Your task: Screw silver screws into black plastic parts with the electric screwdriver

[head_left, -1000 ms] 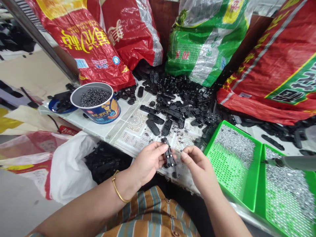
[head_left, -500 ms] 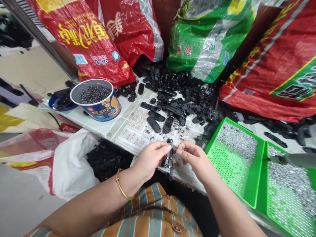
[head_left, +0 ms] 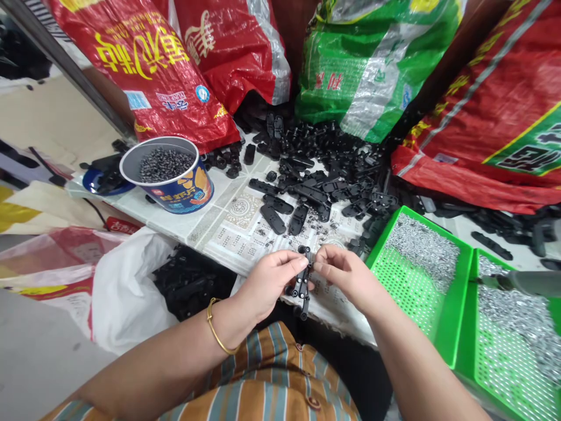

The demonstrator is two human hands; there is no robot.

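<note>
Both of my hands meet over the near edge of the bench (head_left: 210,219). My left hand (head_left: 267,286) is closed on a black strip (head_left: 302,283), thumb and fingers pinching its upper part from the left, so the strip hangs upright between my two hands with its lower end below my fingers. My right hand (head_left: 344,275) pinches at the strip's top end from the right, fingertips touching it; whether it holds a small piece there I cannot tell. Beyond the strip lies a pile of black parts (head_left: 324,169). Right of the strip, near it, sits a green tray (head_left: 438,327) of silvery bits. Far left of the strip stands a tub (head_left: 169,175) of dark pellets.
</note>
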